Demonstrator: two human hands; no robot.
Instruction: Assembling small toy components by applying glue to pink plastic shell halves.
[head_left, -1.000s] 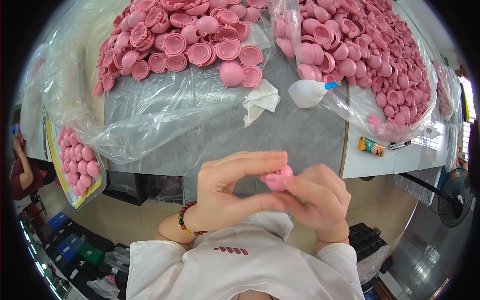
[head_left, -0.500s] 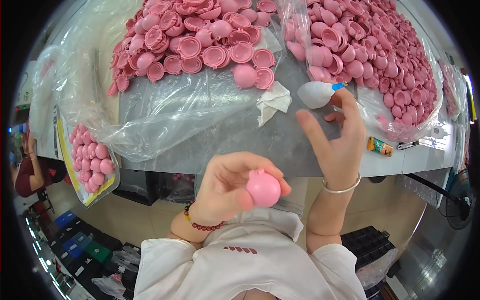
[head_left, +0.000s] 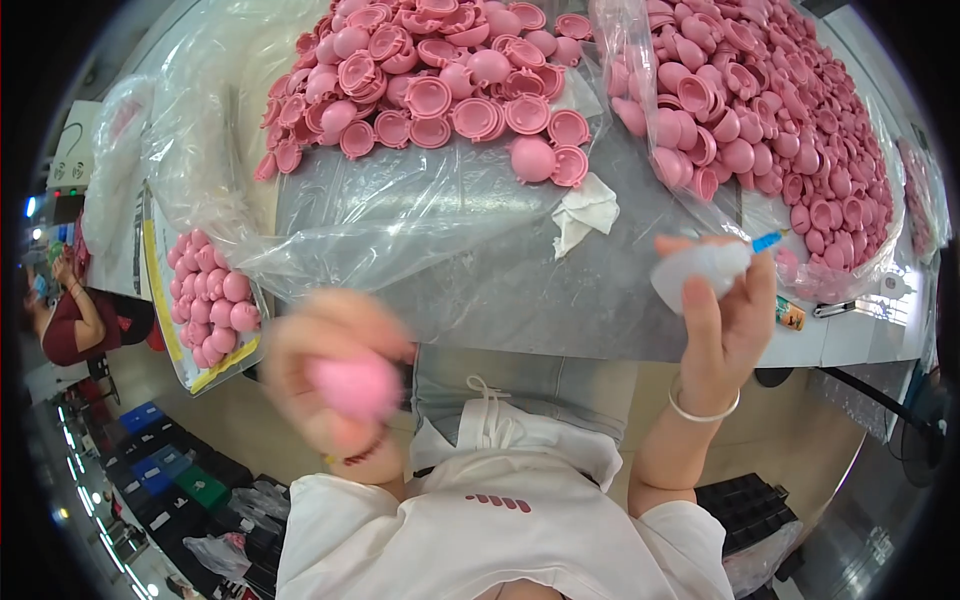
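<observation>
My left hand [head_left: 325, 370], blurred by motion, is closed around a round pink plastic ball [head_left: 360, 387] in front of the table's near edge. In my right hand [head_left: 738, 320] is a translucent white squeeze bottle [head_left: 700, 274], gripped between thumb and fingers over the table, its blue nozzle tip [head_left: 768, 241] pointing up and to the right. Closed pink balls [head_left: 210, 290] sit together in a tray at the left, nearer to my left hand. At the back middle, a heap of pink half shells [head_left: 430, 98] lies on clear plastic sheeting.
A larger heap of pink half shells [head_left: 760, 120] fills a plastic bag at the back right. White tissue [head_left: 585, 215] lies mid-table. A small orange-green item [head_left: 790, 314] and a nail clipper [head_left: 833, 310] lie at the right. Another person [head_left: 85, 320] sits at the far left.
My left hand has swung left with the pink ball. My right hand has closed around the squeeze bottle and drawn it nearer. The whole view has shifted slightly.
</observation>
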